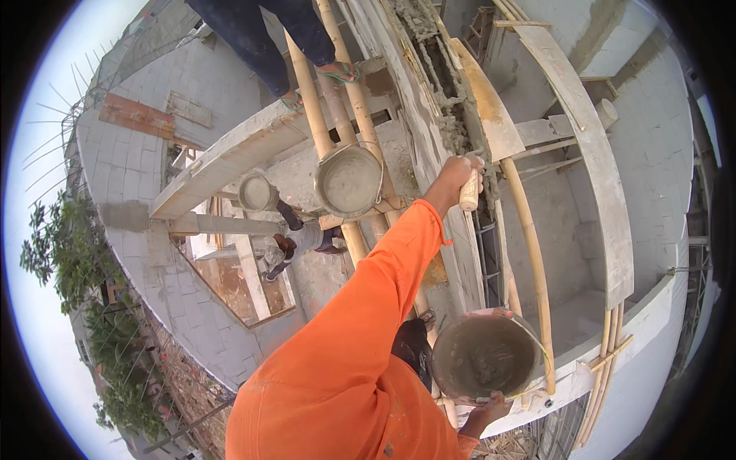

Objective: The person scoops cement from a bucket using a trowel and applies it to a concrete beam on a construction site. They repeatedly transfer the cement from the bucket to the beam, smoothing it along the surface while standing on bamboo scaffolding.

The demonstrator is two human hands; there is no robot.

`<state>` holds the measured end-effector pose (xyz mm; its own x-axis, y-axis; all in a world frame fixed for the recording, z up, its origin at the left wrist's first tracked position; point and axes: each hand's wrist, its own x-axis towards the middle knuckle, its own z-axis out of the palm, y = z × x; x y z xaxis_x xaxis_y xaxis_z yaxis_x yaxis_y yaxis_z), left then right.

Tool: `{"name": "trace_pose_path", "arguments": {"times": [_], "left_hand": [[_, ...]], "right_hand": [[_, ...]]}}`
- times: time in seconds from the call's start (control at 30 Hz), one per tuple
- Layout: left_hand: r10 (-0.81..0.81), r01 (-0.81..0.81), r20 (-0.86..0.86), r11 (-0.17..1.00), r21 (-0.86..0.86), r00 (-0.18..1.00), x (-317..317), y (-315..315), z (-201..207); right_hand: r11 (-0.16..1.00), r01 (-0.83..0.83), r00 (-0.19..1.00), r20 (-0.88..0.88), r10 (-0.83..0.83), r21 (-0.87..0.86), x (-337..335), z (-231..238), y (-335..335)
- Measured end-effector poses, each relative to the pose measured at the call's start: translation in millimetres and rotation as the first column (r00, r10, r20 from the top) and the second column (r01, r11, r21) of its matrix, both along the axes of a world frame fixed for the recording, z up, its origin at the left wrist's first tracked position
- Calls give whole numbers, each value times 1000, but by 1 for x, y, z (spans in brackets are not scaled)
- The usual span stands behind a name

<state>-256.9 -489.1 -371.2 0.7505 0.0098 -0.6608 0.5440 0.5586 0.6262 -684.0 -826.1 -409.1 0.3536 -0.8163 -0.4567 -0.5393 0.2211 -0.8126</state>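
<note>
My left hand (458,178), at the end of an outstretched orange sleeve, is closed around the pale wooden handle (469,193) of what looks like a trowel. Its blade is hidden from view. The hand is over a narrow wall-top channel with wet grey mortar (454,126) along it. At the lower right, my right hand (491,412) grips the near rim of a dark bucket (447,349). Grey mortar (487,356) lies inside that bucket, and its handle rests against the rim.
Another mortar-filled bucket (349,180) stands on bamboo poles (310,96). A person in dark trousers (257,46) stands on the poles ahead. Lower down, another person (303,239) raises a smaller bucket (257,192). Boards (586,146) and bamboo run along the right, above a drop.
</note>
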Motion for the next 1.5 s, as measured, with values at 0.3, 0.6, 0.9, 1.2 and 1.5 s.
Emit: {"name": "trace_pose_path", "arguments": {"times": [0.3, 0.6, 0.9, 1.2, 1.5], "left_hand": [[85, -86, -43, 996, -20, 995, -19, 25, -23], [-5, -3, 154, 999, 49, 988, -36, 8, 40], [-128, 71, 221, 967, 246, 967, -4, 63, -12], [-804, 394, -37, 250, 884, 593, -21, 52, -26], [-902, 578, -365, -176, 797, 229, -4, 20, -34]], "right_hand": [[990, -133, 983, 129, 126, 44, 55, 27, 28], [981, -1, 986, 163, -31, 193, 75, 48, 37], [982, -57, 973, 230, 15, 180, 38, 2, 13], [999, -38, 988, 146, 43, -37, 20, -4, 21], [974, 99, 995, -29, -95, 205, 44, 32, 45]]}}
